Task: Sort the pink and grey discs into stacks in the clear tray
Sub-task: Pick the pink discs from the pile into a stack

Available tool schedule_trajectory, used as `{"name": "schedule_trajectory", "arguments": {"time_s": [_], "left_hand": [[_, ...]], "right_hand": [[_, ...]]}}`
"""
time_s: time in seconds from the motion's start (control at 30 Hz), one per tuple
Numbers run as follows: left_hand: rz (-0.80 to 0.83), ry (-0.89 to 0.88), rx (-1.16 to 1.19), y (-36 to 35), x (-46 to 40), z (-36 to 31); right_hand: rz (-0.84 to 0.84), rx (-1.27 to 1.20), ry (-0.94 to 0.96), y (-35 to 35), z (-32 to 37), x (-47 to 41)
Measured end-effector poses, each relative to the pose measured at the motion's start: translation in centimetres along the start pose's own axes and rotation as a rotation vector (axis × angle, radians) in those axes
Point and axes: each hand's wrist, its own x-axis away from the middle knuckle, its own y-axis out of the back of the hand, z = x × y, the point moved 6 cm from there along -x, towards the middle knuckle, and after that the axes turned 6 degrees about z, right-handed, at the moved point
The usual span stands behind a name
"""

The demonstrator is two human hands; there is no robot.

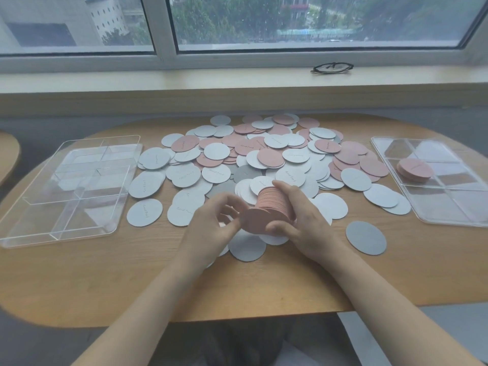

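Observation:
A thick stack of pink discs (266, 207) lies on its side between my hands, just above the table's middle. My right hand (298, 220) grips the stack from the right, fingers over the top and thumb under it. My left hand (214, 225) touches the stack's near face with curled fingertips. Behind them spreads a loose pile of pink and grey discs (264, 154). A clear divided tray (68, 191) sits at the left with nothing in it. A second clear tray (443, 180) at the right holds a short pink stack (414, 170).
One darker grey disc (365, 237) lies alone to the right of my hands. The oval wooden table (132, 281) ends close to my body. Folded glasses (331, 67) rest on the window sill behind the table.

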Motion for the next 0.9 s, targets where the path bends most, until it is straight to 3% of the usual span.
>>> {"name": "schedule_trajectory", "arguments": {"time_s": [0.17,0.33,0.57,0.9], "left_hand": [[-0.060,-0.039,-0.218,-2.0,0.4,0.6],[0.119,-0.091,-0.521,-3.6,-0.5,1.8],[0.067,-0.109,-0.495,-2.4,-0.2,1.8],[0.161,-0.117,-0.648,-3.0,-0.5,2.1]], "right_hand": [[0.064,0.163,0.110,-1.3,0.6,0.1],[0.059,0.121,0.155,-1.8,1.3,0.1],[0.042,0.232,0.139,-1.9,0.9,-0.2],[0.072,0.319,0.144,-2.2,0.7,-0.6]]}}
